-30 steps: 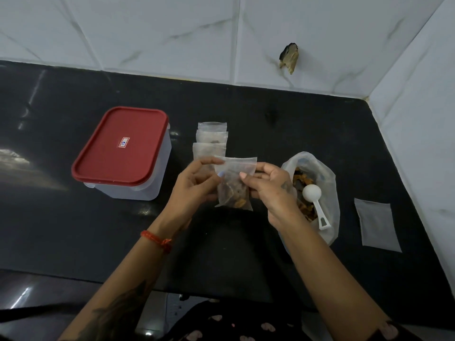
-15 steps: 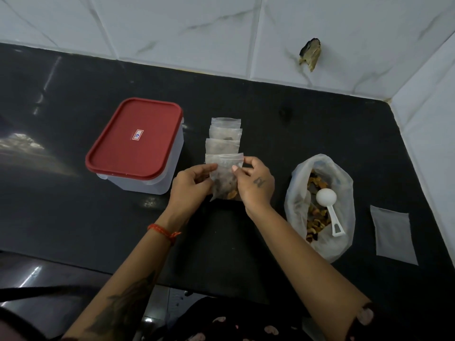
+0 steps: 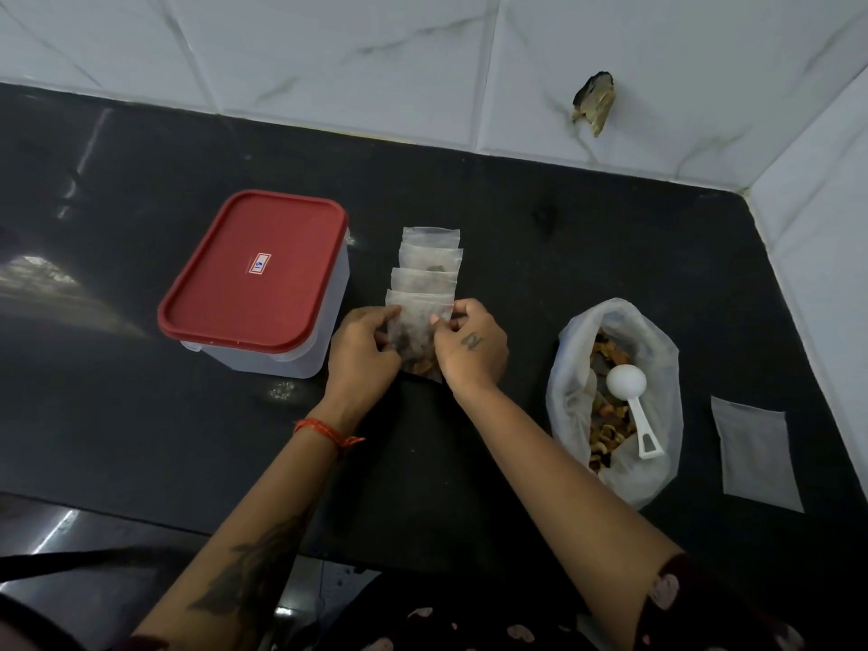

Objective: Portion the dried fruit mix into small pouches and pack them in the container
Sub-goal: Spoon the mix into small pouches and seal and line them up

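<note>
A small clear pouch [image 3: 418,328] with dried fruit lies low on the black counter, at the near end of a row of three filled pouches [image 3: 430,258]. My left hand [image 3: 361,354] pinches its left edge and my right hand [image 3: 469,347] pinches its right edge. To the left stands the clear container with its red lid [image 3: 253,270] closed. On the right an open plastic bag of dried fruit mix [image 3: 615,406] holds a white scoop [image 3: 631,401].
One empty flat pouch [image 3: 756,453] lies at the far right near the tiled side wall. The black counter [image 3: 540,256] ends at the white tiled back wall, which has a chipped hole [image 3: 594,101]. The counter's front edge runs under my forearms.
Both hands carried the filled pouch forward and down from mid-air to the near end of the pouch row. The camera view shifted slightly left and closer.
</note>
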`<state>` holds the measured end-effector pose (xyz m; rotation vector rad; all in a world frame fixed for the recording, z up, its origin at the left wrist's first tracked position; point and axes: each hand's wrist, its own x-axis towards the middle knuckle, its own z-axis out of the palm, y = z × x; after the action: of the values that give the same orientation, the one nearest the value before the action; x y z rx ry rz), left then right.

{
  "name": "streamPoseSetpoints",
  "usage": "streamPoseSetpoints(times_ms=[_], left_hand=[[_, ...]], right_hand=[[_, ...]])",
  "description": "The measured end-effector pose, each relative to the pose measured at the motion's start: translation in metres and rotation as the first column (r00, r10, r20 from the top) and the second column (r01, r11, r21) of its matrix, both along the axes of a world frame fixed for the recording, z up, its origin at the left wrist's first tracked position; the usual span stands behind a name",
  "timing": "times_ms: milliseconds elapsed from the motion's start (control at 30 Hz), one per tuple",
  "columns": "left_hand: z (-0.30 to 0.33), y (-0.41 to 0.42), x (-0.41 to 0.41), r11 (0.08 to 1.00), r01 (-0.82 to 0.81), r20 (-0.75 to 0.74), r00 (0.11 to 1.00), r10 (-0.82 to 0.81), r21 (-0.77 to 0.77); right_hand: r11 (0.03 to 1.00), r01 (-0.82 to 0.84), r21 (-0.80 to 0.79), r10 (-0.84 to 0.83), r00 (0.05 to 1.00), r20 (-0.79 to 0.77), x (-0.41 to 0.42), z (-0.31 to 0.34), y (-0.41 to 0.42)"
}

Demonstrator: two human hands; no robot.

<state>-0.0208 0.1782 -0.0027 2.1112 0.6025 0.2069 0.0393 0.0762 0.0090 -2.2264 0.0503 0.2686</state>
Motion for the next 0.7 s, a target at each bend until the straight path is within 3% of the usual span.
streamPoseSetpoints(times_ms=[200,333,500,700], left_hand=[[0.0,-0.002,-0.004,0.996,-0.034,0.025,0.999,0.032,0.081],[0.009,-0.016,-0.007,0.984,-0.041,0.154,0.988,0.015,0.172],[0.028,-0.039,-0.001,0.996,-0.001,0.286,0.958,-0.026,0.093],[0.052,-0.083,0.009,0.99,0.141,0.402,0.905,-0.139,0.025]], right_hand=[[0.998,-0.043,0.046,0.044,0.999,-0.009,-0.002,0.0,-0.001],[0.994,-0.086,0.065,0.079,0.991,0.109,-0.007,0.008,-0.012],[0.991,-0.101,0.086,0.072,0.952,0.299,-0.012,0.028,-0.036],[0.987,0.0,0.158,-0.068,0.904,0.422,-0.018,0.048,-0.087]])
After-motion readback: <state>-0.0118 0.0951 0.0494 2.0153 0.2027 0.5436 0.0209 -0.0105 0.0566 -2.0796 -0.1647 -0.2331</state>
